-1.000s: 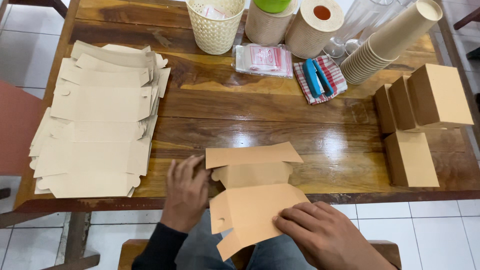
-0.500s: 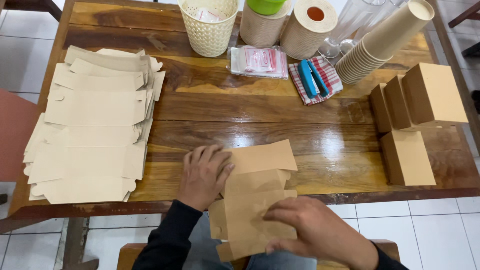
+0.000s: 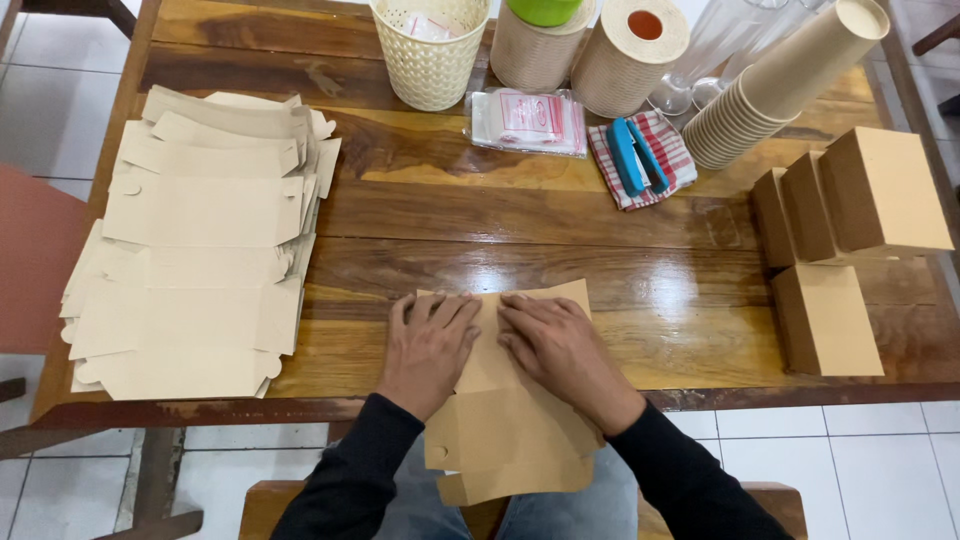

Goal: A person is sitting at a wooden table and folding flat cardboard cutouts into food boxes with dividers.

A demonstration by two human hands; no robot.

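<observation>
I see the left hand and right hand pressing flat, gripping nothing, on the flat cardboard box blank at the table's near edge, to crease it. Farther off sit folded boxes.

Two hands — the left hand and right hand — share one grip on a single flat cardboard blank. Right of the grip stand four folded boxes; beyond it, two paper rolls, one basket, one blue stapler — and one cup stack.
</observation>
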